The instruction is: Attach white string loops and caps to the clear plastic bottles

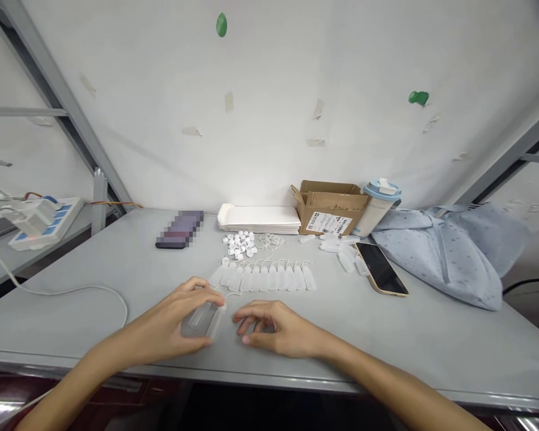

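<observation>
near the front edge of the table (431, 344), a cloudy tube (216, 323) sits in the left hand (175, 314); the fingertips meet its upper end and the thumb bears near its lower end, so the grip seems to pinch it lengthwise; a clear shape (200, 314) shows inside the curve of that hand, too blurred to name; whether the tube touches the table, i cannot tell; the right hand (273, 328) is just beside, fingers loosely bent, thumb apart from them, with nothing visible in its grip;

the tube looks like thin plastic; i would judge it very light, fairly stiff with a little give, and smooth enough to skid if squeezed at a slant; it should not shatter, though a hard pinch might dent it; the surest hold is probably on its two long sides around the middle, leaving the upper end and its cord (232, 294) free; the cord looks limp and apt to snag; beyond the hands, a row of tubes (269, 279) lies side by side, with white caps (239, 244) heaped behind, small and likely to roll
</observation>
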Demonstrator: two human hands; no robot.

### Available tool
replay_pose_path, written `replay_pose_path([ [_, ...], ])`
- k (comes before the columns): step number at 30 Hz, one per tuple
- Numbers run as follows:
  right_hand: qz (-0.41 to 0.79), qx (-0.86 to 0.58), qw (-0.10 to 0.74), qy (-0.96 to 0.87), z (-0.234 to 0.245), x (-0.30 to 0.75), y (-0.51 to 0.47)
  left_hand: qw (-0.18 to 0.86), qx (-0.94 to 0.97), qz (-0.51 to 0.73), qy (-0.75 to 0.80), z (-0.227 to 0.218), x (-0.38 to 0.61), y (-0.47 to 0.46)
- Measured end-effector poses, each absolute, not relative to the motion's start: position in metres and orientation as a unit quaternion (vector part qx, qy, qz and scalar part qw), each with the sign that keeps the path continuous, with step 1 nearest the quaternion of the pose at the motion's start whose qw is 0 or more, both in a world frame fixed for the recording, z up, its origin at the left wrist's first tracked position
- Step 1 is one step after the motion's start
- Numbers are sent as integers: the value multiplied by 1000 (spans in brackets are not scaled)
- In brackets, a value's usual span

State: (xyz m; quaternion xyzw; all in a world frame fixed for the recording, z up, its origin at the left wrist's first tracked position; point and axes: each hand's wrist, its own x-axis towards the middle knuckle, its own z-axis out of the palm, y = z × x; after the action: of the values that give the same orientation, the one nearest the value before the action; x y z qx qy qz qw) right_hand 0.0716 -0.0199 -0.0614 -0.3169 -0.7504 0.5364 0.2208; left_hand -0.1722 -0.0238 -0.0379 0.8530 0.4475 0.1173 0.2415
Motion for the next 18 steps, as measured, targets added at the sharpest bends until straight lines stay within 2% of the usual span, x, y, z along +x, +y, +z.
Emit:
replay_pose_path([
  [13, 530, -325, 207, -755, -61, 72, -19, 217, 862, 103, 446, -44, -183, -14],
  [18, 542, -334, 250, -729, -64, 72, -18, 222, 860, 124, 442, -38, -178, -10],
])
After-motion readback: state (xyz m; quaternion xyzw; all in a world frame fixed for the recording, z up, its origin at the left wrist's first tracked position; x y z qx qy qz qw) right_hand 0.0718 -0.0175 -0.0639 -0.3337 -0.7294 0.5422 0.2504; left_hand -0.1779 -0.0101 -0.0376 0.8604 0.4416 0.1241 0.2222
